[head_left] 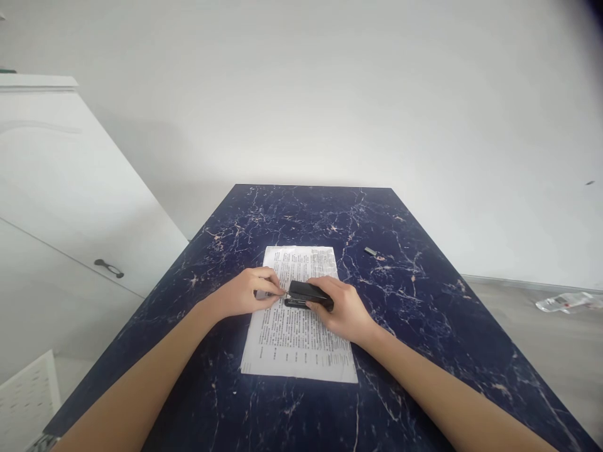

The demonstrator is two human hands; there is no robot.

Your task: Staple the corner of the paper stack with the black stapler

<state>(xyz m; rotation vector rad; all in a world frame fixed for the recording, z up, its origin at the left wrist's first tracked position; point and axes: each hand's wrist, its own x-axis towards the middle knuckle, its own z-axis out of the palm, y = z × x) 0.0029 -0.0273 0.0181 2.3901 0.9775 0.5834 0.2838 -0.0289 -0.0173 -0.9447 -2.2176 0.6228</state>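
A black stapler (308, 292) is held over the printed paper (301, 367), its front end pointing left. My right hand (346, 307) is closed around the rear of the stapler, thumb on the near side. At the front end, my left hand (257, 290) has its thumb and fingertips pinched together, touching or almost touching the stapler's tip. Whatever lies between those fingertips is too small to make out. The paper is flat on the table and covered with columns of dark print; both hands hide parts of it.
The table (226, 402) has a dark blue marbled top. A small greyish strip (370, 252) lies to the right beyond the paper, with a tiny reddish bit beside it. A white cabinet (61, 169) stands left. Clear plastic packaging (568, 302) lies on the floor at right.
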